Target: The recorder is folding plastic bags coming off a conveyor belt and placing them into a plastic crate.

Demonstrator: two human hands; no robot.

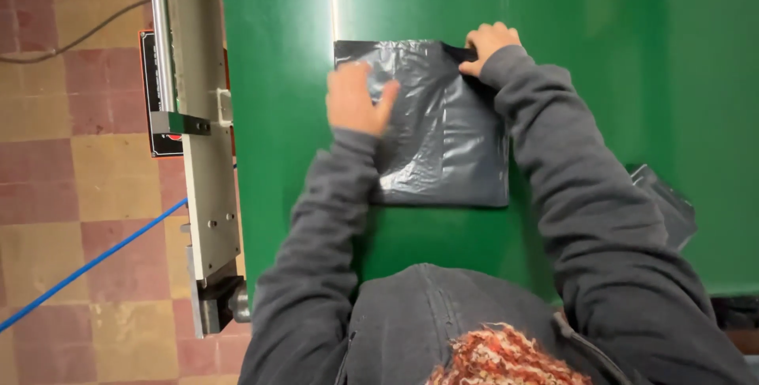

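A dark grey plastic bag (447, 144) lies flat on the green surface (601, 53). My left hand (357, 100) rests on the bag's upper left part with its fingers curled, pressing it down. My right hand (489, 43) pinches the bag's top right corner, where a dark strip of the bag is folded over. Both arms are in grey sleeves. The hood of a grey sweater and some reddish hair fill the bottom of the view.
A second grey plastic bag (668, 205) lies partly behind my right sleeve at the right. A metal rail (194, 116) runs along the surface's left edge. Beyond it is a tiled floor (71, 195) with a blue cable (95, 262) and a black cable (71, 41).
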